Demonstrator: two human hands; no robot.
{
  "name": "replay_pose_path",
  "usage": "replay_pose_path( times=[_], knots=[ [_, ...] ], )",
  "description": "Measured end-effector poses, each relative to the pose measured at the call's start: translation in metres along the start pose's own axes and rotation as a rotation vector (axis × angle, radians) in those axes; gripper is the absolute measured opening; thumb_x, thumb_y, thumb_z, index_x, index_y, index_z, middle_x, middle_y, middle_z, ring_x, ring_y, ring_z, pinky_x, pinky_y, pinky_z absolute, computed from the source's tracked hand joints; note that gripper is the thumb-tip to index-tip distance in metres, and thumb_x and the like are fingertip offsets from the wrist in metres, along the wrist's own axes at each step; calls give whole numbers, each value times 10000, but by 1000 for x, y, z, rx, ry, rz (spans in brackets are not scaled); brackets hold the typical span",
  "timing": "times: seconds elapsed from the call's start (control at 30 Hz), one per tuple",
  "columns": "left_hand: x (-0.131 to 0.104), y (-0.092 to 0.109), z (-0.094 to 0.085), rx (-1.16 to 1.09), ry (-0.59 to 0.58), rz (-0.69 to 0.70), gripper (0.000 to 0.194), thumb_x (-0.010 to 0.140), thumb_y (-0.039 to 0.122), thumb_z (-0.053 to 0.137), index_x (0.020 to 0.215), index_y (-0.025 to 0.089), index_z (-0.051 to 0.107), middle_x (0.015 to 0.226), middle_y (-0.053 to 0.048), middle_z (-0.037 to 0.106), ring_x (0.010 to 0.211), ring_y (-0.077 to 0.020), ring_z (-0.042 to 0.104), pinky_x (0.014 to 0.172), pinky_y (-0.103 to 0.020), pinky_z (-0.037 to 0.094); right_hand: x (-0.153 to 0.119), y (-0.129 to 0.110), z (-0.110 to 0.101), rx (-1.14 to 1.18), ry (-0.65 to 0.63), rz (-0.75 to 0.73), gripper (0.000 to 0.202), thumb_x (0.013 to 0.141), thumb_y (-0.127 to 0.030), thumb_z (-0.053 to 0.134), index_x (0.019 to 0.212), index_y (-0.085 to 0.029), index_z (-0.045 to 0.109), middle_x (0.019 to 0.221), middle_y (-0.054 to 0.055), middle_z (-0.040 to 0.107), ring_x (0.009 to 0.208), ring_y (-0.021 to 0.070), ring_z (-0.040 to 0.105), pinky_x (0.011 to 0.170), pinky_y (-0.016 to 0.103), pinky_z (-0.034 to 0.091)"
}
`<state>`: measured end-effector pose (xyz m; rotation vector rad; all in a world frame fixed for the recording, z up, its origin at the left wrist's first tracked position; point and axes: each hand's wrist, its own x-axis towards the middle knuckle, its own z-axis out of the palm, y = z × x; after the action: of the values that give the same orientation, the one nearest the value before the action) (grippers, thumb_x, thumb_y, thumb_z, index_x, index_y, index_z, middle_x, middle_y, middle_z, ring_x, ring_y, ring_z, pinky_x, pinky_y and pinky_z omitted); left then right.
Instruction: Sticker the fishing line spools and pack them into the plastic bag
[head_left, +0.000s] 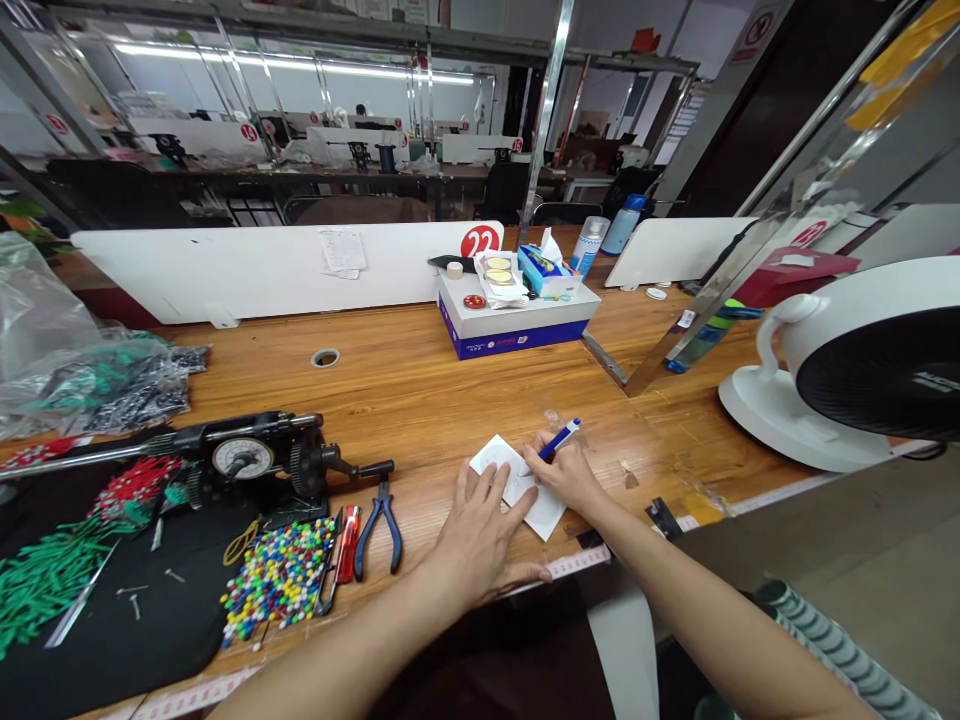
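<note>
A small white sheet of paper (545, 514) lies aslant near the front edge of the wooden table. My left hand (484, 535) rests flat on its left part, fingers spread. In my right hand (564, 478) is a blue and white pen (560, 439), gripped between the fingers, its top pointing up and right. The pen's tip is hidden by my fingers, close to the paper. Left of my left hand lie blue-handled pliers (379, 527) and a red-handled tool (348, 545). Beside those spreads a heap of colourful beads (281, 572).
A black hand-cranked device with a dial (244, 458) stands at left, behind green and red pieces (52, 575) on a black mat (187, 620). A white and blue box (517, 325) carries tissues (550, 268) and small items. At right stands a white fan (862, 370) near a metal post (675, 345).
</note>
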<state>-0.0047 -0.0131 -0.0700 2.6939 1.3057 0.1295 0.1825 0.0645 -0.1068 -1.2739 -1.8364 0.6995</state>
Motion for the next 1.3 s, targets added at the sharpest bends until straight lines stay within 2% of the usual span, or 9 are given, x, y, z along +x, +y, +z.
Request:
replay_pose_path(
  times=[0.2, 0.43, 0.83, 0.93, 1.07, 1.17, 1.3],
  knots=[
    [0, -1, 1, 13, 38, 7, 879, 836, 841, 424, 1505, 271, 448, 1538, -211, 398, 1421, -404, 355, 1159, -656, 178, 1, 0, 0, -42, 40, -21, 305, 870, -326, 504, 605, -225, 391, 520, -27, 459, 523, 122, 431, 563, 277, 335],
    [0, -2, 2, 25, 42, 17, 917, 835, 852, 399, 1536, 261, 399, 1538, -226, 389, 1417, -405, 357, 1151, -661, 187, -1, -1, 0, 37, -30, 7, 312, 880, -351, 506, 614, -225, 402, 533, -22, 486, 536, 126, 469, 579, 276, 369],
    [1, 0, -2, 11, 27, 6, 883, 836, 846, 410, 1499, 265, 459, 1531, -219, 404, 1417, -400, 362, 1157, -662, 182, 0, 0, 0, -55, 66, -42, 298, 867, -334, 485, 604, -227, 394, 531, -25, 460, 514, 124, 426, 572, 287, 342],
    [0, -1, -1, 7, 27, 9, 889, 832, 849, 413, 1502, 267, 455, 1528, -219, 407, 1415, -401, 362, 1155, -667, 180, -1, 1, -1, -30, 85, -5, 299, 874, -331, 489, 608, -231, 396, 527, -22, 477, 519, 131, 450, 578, 289, 354],
    [-1, -2, -1, -16, 15, 4, 897, 827, 867, 378, 1509, 287, 440, 1549, -221, 370, 1430, -397, 345, 1154, -672, 174, -3, 3, -1, 5, 116, 60, 337, 900, -353, 503, 600, -231, 407, 516, -19, 489, 523, 135, 470, 579, 288, 362],
    [0, -2, 0, -28, 10, 3, 914, 818, 884, 348, 1514, 296, 429, 1582, -224, 312, 1450, -394, 319, 1156, -675, 169, -2, 3, 0, -6, 70, 38, 332, 906, -353, 510, 608, -227, 433, 527, -16, 516, 535, 136, 487, 590, 285, 368],
    [1, -2, 1, -17, 9, 4, 922, 817, 885, 350, 1514, 287, 432, 1576, -233, 322, 1446, -408, 324, 1151, -687, 161, 0, 1, -1, -23, 84, 28, 326, 906, -363, 513, 620, -225, 441, 524, -16, 521, 535, 138, 493, 598, 286, 368]
  ],
)
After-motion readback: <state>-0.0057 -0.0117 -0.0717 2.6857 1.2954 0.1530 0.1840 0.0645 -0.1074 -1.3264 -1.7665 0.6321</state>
